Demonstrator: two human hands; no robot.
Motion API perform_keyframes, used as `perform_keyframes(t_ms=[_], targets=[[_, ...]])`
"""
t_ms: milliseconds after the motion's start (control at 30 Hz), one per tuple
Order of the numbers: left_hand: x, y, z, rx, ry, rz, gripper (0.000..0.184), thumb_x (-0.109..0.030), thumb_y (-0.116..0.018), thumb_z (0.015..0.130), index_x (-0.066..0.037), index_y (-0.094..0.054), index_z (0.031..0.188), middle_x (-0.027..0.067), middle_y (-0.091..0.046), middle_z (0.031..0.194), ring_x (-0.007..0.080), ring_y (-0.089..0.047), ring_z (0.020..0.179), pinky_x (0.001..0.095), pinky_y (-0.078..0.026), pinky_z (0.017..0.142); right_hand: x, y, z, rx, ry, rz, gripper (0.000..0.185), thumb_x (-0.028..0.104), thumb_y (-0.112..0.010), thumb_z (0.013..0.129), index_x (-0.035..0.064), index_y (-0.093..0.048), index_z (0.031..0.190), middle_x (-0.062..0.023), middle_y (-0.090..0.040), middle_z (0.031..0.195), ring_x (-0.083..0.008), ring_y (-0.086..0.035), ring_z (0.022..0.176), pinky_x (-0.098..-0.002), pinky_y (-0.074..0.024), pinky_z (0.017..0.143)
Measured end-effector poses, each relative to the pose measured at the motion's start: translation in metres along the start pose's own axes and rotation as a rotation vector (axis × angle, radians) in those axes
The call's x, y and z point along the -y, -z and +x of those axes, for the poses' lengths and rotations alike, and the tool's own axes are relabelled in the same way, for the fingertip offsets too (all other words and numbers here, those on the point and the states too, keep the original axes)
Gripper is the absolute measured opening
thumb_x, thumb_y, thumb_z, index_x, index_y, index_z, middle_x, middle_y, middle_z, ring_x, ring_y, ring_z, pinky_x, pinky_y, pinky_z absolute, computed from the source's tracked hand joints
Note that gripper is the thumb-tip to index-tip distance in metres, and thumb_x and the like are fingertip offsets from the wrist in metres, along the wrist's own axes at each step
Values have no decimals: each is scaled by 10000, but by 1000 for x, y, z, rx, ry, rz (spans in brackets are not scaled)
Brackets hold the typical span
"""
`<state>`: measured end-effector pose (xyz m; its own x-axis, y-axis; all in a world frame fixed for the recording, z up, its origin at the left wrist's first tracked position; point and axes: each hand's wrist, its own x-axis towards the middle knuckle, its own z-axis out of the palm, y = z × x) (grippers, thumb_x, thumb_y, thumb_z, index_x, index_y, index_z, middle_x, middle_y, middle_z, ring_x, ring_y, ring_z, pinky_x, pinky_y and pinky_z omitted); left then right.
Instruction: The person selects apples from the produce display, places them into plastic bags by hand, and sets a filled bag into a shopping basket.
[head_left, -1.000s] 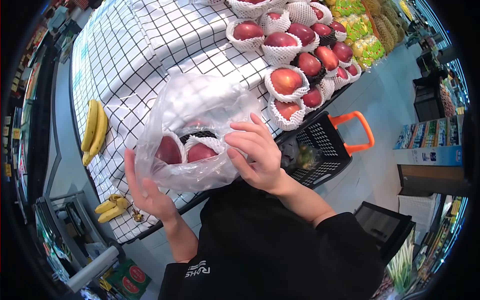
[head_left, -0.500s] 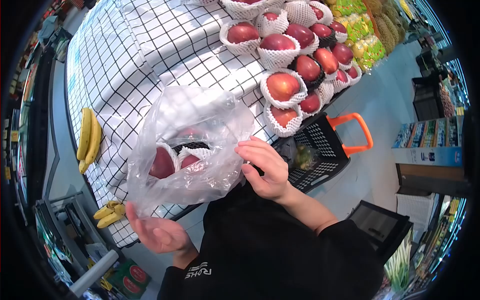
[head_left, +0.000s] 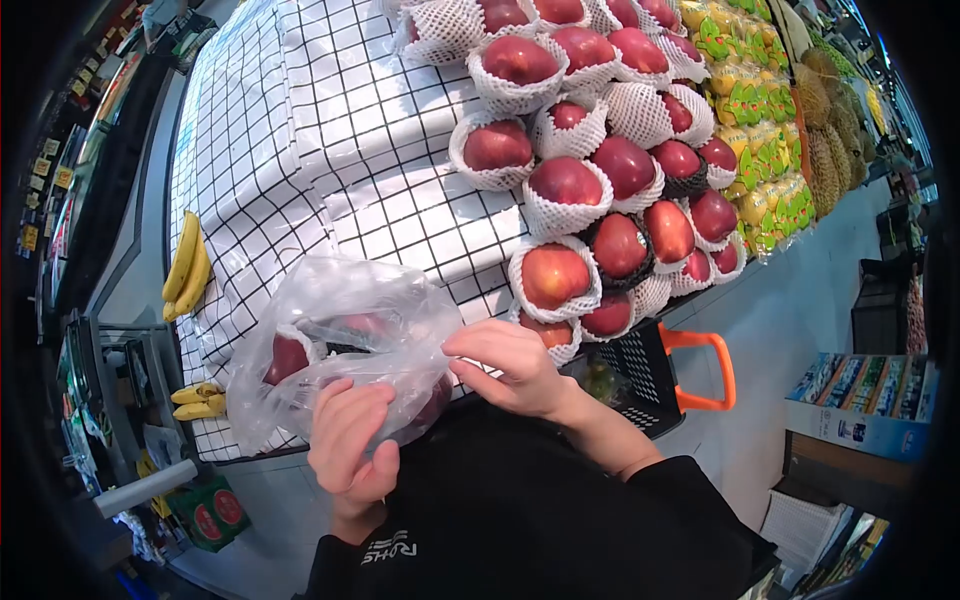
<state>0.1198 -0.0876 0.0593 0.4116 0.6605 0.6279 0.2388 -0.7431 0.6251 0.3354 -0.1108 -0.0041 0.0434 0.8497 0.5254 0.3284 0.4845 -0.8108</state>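
Translucent plastic bag (head_left: 320,300), red fruit (head_left: 287,358) inside, sits at the near edge of the checked cloth (head_left: 350,130). The right hand (head_left: 520,372) has thumb and fingertips narrowed on its rim; the left hand (head_left: 350,450) lies against its front, fingers loosely curled (thumb spread well apart), gripping nothing. Bananas (head_left: 188,268) lie to the left.
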Motion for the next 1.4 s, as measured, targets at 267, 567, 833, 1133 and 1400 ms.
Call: perform_keyframes(t_ms=[267,567,833,1133,1400], targets=[[13,-8,108,310,226,5,407,-34,-679,770,48,-601,1161,203,-662,1070,290,-655,911,335,-506,804,-35,83,80,-200,-65,-346,251,101,-701,800,-25,-663,1014,-170,-681,938,-312,-655,875,-376,-515,792],[140,-169,227,279,573,-163,722,-445,-600,877,120,-454,1302,291,-591,1185,323,-601,1106,343,-462,930,-108,116,158,-320,-190,-644,655,147,-696,765,-112,-436,1307,-281,-545,1240,-398,-545,1134,-423,-420,990],[135,-192,257,229,842,-649,612,-545,-584,875,0,-617,1151,78,-644,1085,163,-582,1007,310,-429,896,-112,104,169,-341,-190,-611,665,102,-725,747,-118,-428,1299,-271,-512,1255,-410,-522,1151,-426,-418,991],[139,-173,259,360,796,-619,670,-573,-643,817,-47,-547,1222,50,-620,1138,155,-580,1014,328,-444,898,-97,86,160,-383,-72,-478,677,91,-774,725,-14,-476,1324,-188,-526,1228,-334,-536,1135,-397,-430,969],[115,-149,252,373,613,-490,913,-462,-805,704,65,-394,1327,183,-588,1166,223,-588,1075,340,-461,931,-90,85,159,-362,-44,-578,906,149,-855,614,-64,-369,1348,-232,-423,1329,-365,-481,1191,-416,-408,1000]])
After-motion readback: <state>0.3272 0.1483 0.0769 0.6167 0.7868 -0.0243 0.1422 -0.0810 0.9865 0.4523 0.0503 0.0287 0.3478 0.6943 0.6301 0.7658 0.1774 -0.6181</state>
